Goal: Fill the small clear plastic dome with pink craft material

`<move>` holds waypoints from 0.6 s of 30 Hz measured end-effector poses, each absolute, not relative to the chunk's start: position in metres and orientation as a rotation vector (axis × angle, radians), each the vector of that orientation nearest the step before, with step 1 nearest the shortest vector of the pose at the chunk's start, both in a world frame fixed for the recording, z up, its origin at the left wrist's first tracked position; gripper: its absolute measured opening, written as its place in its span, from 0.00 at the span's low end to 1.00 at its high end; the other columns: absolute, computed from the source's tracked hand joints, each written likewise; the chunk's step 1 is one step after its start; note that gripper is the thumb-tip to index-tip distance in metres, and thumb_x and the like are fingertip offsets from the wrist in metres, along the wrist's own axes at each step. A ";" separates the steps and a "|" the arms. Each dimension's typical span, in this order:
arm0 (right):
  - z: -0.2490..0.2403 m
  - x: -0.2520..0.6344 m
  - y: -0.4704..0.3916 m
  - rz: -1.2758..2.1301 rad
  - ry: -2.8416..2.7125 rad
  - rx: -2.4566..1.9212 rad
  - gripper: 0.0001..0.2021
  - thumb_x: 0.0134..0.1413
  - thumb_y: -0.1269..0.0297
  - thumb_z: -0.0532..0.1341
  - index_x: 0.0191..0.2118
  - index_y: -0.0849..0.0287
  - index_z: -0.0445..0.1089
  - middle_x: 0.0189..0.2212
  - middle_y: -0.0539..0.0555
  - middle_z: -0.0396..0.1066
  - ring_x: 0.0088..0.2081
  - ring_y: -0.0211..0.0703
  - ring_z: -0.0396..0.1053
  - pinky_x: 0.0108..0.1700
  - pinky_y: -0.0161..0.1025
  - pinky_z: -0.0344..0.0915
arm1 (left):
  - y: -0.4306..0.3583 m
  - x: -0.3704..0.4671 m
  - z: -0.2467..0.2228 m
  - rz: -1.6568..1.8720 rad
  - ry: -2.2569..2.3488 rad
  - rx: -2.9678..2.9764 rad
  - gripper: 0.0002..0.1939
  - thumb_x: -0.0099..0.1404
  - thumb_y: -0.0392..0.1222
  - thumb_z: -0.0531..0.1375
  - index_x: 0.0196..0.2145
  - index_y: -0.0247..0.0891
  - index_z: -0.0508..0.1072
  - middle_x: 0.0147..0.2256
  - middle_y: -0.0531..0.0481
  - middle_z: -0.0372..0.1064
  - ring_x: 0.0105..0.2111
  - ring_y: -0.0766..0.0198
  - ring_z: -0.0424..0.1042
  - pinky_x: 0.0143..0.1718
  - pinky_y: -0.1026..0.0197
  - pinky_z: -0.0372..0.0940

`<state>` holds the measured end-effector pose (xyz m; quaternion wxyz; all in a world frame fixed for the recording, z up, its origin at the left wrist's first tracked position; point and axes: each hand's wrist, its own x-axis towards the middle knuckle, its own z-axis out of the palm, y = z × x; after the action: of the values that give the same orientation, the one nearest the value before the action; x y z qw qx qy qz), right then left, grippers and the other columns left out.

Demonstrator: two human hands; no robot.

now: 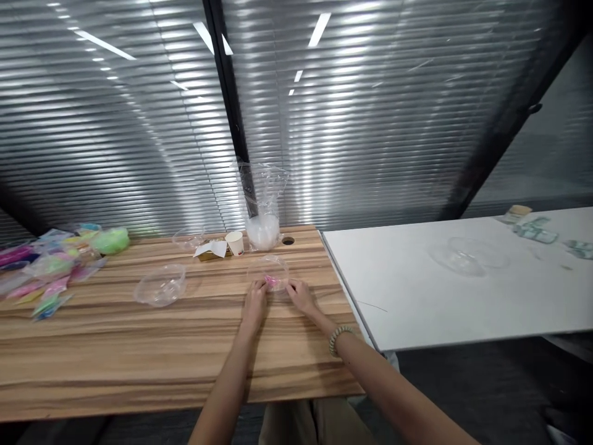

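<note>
In the head view, a clear round plastic container (pixel 267 262) sits on the wood-patterned table, with a small bright pink piece (pixel 272 282) at its near side. My left hand (pixel 254 303) is closed at the container's near-left edge, its fingertips beside the pink piece. At the near-right edge, my right hand (pixel 302 296) pinches the rim, thumb and fingers together. The pink piece is too small to name, and its contact with my fingers is unclear. A beaded bracelet (pixel 340 340) circles my right wrist.
Left of my hands lies another clear container (pixel 160 287). Behind stand a paper cup (pixel 235 243), a bag of white material (pixel 263 231) and a small box (pixel 214 250). Colourful packets (pixel 50 269) pile up at far left. A white table (pixel 417 315) adjoins on the right.
</note>
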<state>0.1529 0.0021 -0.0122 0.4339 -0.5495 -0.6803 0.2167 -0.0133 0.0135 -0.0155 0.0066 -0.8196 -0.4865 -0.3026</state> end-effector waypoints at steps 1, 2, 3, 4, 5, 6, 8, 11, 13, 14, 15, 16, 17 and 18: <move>-0.013 0.153 0.003 0.546 -1.695 -1.366 0.14 0.53 0.73 0.51 0.20 0.62 0.67 0.20 0.51 0.69 0.23 0.36 0.62 0.27 0.30 0.51 | 0.013 -0.013 -0.016 -0.952 -1.533 -2.554 0.18 0.57 0.25 0.50 0.40 0.35 0.74 0.39 0.41 0.71 0.41 0.55 0.66 0.43 0.52 0.63; -0.015 0.153 0.005 0.550 -1.696 -1.365 0.14 0.54 0.73 0.51 0.20 0.62 0.67 0.20 0.51 0.69 0.23 0.36 0.62 0.27 0.30 0.52 | 0.014 -0.012 -0.016 -0.962 -1.541 -2.545 0.17 0.57 0.25 0.51 0.39 0.36 0.74 0.39 0.41 0.71 0.41 0.55 0.66 0.43 0.53 0.63; -0.016 0.153 0.006 0.553 -1.700 -1.363 0.14 0.54 0.73 0.51 0.20 0.62 0.67 0.20 0.51 0.69 0.23 0.36 0.63 0.27 0.30 0.51 | 0.014 -0.012 -0.017 -0.975 -1.548 -2.537 0.17 0.58 0.25 0.51 0.39 0.36 0.74 0.39 0.42 0.71 0.40 0.55 0.66 0.42 0.53 0.64; -0.017 0.153 0.008 0.555 -1.704 -1.362 0.14 0.53 0.73 0.51 0.20 0.62 0.67 0.20 0.51 0.69 0.24 0.35 0.63 0.27 0.30 0.51 | 0.015 -0.011 -0.018 -0.990 -1.555 -2.528 0.16 0.58 0.26 0.51 0.38 0.36 0.75 0.38 0.42 0.71 0.40 0.56 0.67 0.42 0.54 0.64; -0.018 0.154 0.009 0.558 -1.707 -1.362 0.14 0.53 0.72 0.51 0.20 0.62 0.67 0.20 0.51 0.69 0.24 0.35 0.63 0.26 0.30 0.51 | 0.016 -0.011 -0.019 -1.007 -1.564 -2.517 0.15 0.58 0.27 0.52 0.37 0.36 0.75 0.37 0.43 0.71 0.39 0.56 0.67 0.41 0.54 0.64; -0.019 0.154 0.010 0.563 -1.709 -1.364 0.14 0.53 0.72 0.51 0.20 0.62 0.67 0.20 0.51 0.69 0.24 0.35 0.63 0.26 0.30 0.51 | 0.017 -0.011 -0.020 -1.025 -1.576 -2.502 0.14 0.58 0.28 0.52 0.35 0.36 0.75 0.35 0.43 0.71 0.38 0.57 0.67 0.40 0.55 0.64; -0.020 0.154 0.012 0.577 -1.708 -1.370 0.14 0.53 0.71 0.51 0.20 0.62 0.66 0.19 0.50 0.67 0.23 0.35 0.62 0.25 0.30 0.50 | 0.019 -0.011 -0.023 -1.054 -1.606 -2.467 0.11 0.59 0.30 0.53 0.33 0.36 0.75 0.33 0.44 0.71 0.36 0.57 0.68 0.40 0.55 0.64; -0.020 0.154 0.013 0.608 -1.700 -1.368 0.15 0.53 0.69 0.51 0.19 0.62 0.65 0.17 0.49 0.64 0.22 0.35 0.60 0.24 0.30 0.48 | 0.021 -0.012 -0.024 -1.057 -1.637 -2.429 0.10 0.60 0.31 0.53 0.32 0.35 0.75 0.33 0.44 0.71 0.37 0.58 0.68 0.40 0.56 0.64; -0.020 0.153 0.015 0.624 -1.690 -1.358 0.15 0.53 0.68 0.51 0.18 0.62 0.64 0.16 0.48 0.63 0.21 0.35 0.58 0.24 0.30 0.47 | 0.021 -0.012 -0.023 -1.027 -1.642 -2.420 0.09 0.60 0.31 0.54 0.33 0.35 0.74 0.33 0.45 0.71 0.37 0.58 0.68 0.40 0.57 0.64; -0.020 0.152 0.016 0.629 -1.685 -1.352 0.16 0.53 0.68 0.51 0.17 0.62 0.64 0.15 0.48 0.62 0.21 0.34 0.57 0.24 0.31 0.46 | 0.021 -0.011 -0.023 -1.007 -1.642 -2.416 0.09 0.60 0.32 0.54 0.32 0.35 0.74 0.33 0.45 0.71 0.37 0.58 0.68 0.40 0.57 0.63; -0.021 0.152 0.016 0.634 -1.679 -1.347 0.16 0.53 0.68 0.51 0.17 0.62 0.63 0.15 0.48 0.61 0.21 0.34 0.57 0.24 0.31 0.46 | 0.021 -0.011 -0.022 -0.986 -1.641 -2.414 0.08 0.60 0.31 0.54 0.32 0.36 0.74 0.33 0.45 0.71 0.37 0.57 0.68 0.40 0.57 0.63; -0.021 0.151 0.017 0.637 -1.672 -1.341 0.16 0.52 0.68 0.51 0.16 0.62 0.63 0.14 0.48 0.60 0.21 0.34 0.57 0.24 0.31 0.45 | 0.021 -0.011 -0.021 -0.964 -1.639 -2.412 0.08 0.60 0.31 0.54 0.32 0.36 0.74 0.32 0.45 0.71 0.37 0.57 0.68 0.39 0.57 0.63; -0.021 0.151 0.018 0.640 -1.667 -1.334 0.16 0.52 0.68 0.51 0.16 0.62 0.62 0.14 0.47 0.59 0.21 0.34 0.57 0.24 0.31 0.45 | 0.020 -0.011 -0.020 -0.943 -1.634 -2.412 0.08 0.60 0.31 0.54 0.31 0.36 0.74 0.32 0.44 0.71 0.37 0.57 0.67 0.39 0.57 0.63; -0.020 0.151 0.019 0.643 -1.663 -1.327 0.16 0.53 0.68 0.51 0.16 0.62 0.62 0.14 0.47 0.59 0.21 0.34 0.57 0.24 0.31 0.45 | 0.020 -0.010 -0.020 -0.924 -1.628 -2.414 0.08 0.60 0.30 0.54 0.31 0.35 0.73 0.32 0.44 0.71 0.37 0.56 0.67 0.39 0.57 0.62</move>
<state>0.1508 0.0185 -0.0205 0.4434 -0.5352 -0.6705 0.2594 -0.0104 0.0199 -0.0197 0.0433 -0.7895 -0.5324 -0.3023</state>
